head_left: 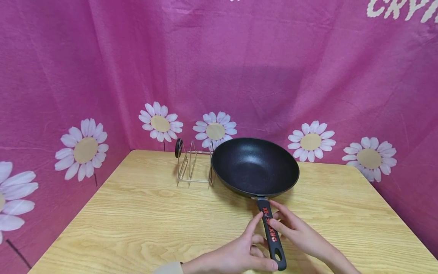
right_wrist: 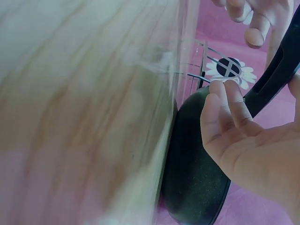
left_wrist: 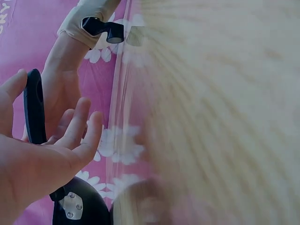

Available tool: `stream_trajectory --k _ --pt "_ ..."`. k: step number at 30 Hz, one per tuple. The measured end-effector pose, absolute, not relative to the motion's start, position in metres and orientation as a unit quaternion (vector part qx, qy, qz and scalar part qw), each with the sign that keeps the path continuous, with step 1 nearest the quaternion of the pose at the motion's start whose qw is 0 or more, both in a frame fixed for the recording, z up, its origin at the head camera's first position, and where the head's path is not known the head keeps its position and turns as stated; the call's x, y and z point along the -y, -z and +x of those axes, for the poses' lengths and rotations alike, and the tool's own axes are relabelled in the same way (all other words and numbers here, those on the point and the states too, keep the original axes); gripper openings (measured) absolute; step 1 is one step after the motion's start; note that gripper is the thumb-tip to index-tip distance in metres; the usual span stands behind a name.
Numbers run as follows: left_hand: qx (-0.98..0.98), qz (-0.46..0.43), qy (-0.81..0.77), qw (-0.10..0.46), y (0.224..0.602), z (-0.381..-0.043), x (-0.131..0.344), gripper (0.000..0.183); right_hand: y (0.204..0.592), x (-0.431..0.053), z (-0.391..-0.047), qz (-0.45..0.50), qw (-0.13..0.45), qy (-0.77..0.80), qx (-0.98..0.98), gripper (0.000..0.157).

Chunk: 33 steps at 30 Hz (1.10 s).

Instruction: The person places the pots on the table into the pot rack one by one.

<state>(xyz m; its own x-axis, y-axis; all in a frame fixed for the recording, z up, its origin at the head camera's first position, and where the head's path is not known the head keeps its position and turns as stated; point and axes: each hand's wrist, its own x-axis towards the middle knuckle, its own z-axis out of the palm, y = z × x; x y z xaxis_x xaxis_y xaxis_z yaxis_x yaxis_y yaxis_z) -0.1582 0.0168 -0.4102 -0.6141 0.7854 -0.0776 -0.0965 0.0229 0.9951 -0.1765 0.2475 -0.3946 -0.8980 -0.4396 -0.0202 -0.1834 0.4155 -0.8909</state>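
Observation:
A black wok [head_left: 256,167] lies on the wooden table with its inside facing up and its long handle [head_left: 273,238] pointing toward me. My left hand [head_left: 241,251] holds the handle from the left, its thumb on the handle's holed end and its index fingertip higher up along the side. From the right, my right hand [head_left: 301,232] grips nearer the bowl, thumb on top, index finger at the handle's base. The right wrist view shows the right fingers [right_wrist: 229,110] bent beneath the handle. In the left wrist view, the lower left fingers [left_wrist: 77,126] are spread, off the handle.
Left of the wok stands a wire rack [head_left: 195,180] with upright dividers and a black round piece on its left end; the wok's rim overlaps its right side. Behind the table [head_left: 137,213] hangs a pink cloth [head_left: 232,68] printed with daisies.

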Motion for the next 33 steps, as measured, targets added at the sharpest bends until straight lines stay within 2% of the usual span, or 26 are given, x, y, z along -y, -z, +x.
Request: stream_trajectory --k 8,22,33 --pt "-0.616 0.267 -0.663 0.331 0.413 -0.16 -0.023 0.108 0.395 -0.245 -0.181 -0.178 0.15 0.548 -0.803 0.072" --pt "-0.564 0.249 -0.728 0.298 0.414 -0.161 -0.031 0.118 0.395 -0.243 -0.183 -0.152 0.166 0.594 -0.772 0.074" --pt "-0.565 0.232 -0.723 0.323 0.409 -0.163 -0.029 0.117 0.397 -0.239 -0.181 -0.145 0.161 0.601 -0.77 0.074"
